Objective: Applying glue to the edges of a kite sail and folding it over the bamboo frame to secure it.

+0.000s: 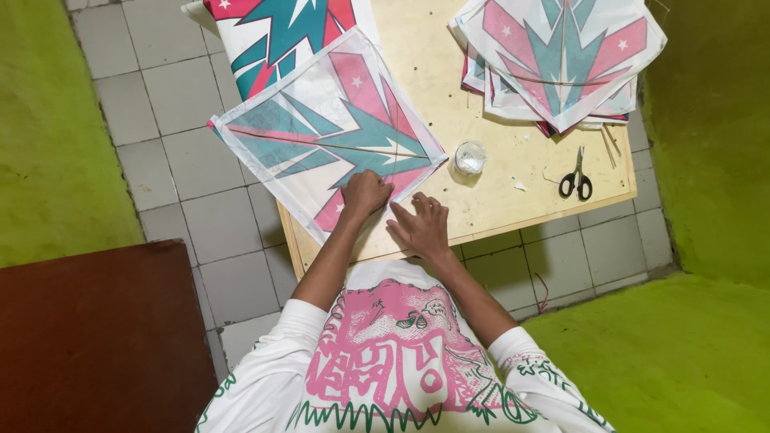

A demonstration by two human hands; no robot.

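Observation:
A paper kite (329, 132) with pink and teal star shapes on white lies across the left part of a low wooden board (497, 204). My left hand (365, 194) presses down on the kite's near edge with the fingers curled. My right hand (421, 226) lies flat beside it, fingers spread, pushing on the same folded edge near the kite's right corner. Thin stick spars cross the kite. Neither hand holds a tool.
A stack of finished kites (561, 56) sits at the board's far right, another kite (277, 36) at the far left. A small clear glue cup (470, 157) and black-handled scissors (577, 180) lie on the board. Grey tiles, green walls and a dark brown panel (96, 337) surround it.

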